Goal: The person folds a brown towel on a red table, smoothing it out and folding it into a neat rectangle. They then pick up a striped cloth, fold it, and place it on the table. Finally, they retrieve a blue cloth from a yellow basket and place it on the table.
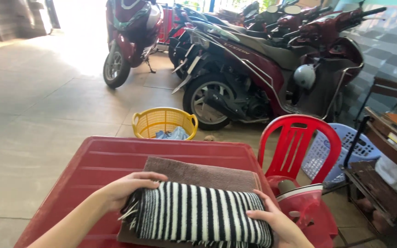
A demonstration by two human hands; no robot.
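Striped towel [198,216]; red table [93,165]; perhaps garage

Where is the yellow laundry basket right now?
In the head view, the yellow basket sits on the tiled floor just beyond the red table's far edge, centre-left, in front of the nearest parked scooter's rear wheel.

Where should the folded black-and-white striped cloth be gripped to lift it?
Probably at its two short ends, from left and right: the striped cloth lies flat as a wide bundle on the brown towel, with the left hand and right hand already there.
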